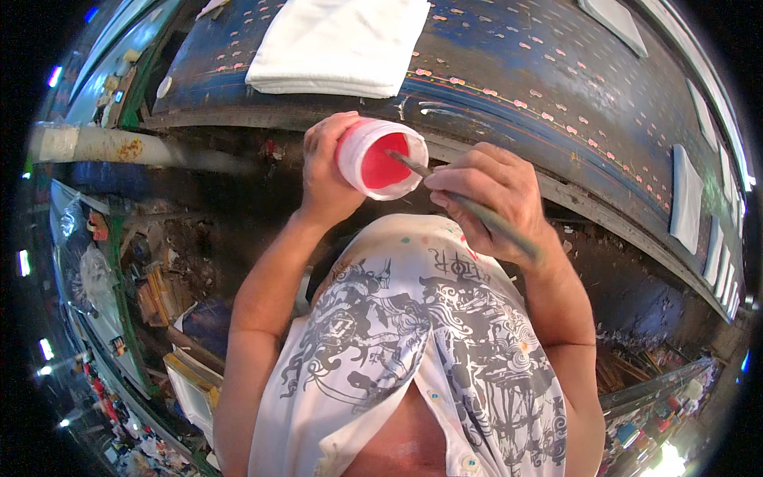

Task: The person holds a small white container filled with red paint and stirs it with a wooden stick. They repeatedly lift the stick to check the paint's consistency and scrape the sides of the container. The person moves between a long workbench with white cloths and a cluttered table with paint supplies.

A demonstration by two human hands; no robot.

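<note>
my left hand (327,171) holds a tilted plastic tub (381,128) of red paint (377,172); my right hand (509,191) grips a long stick (486,216), its tip inside.
</note>
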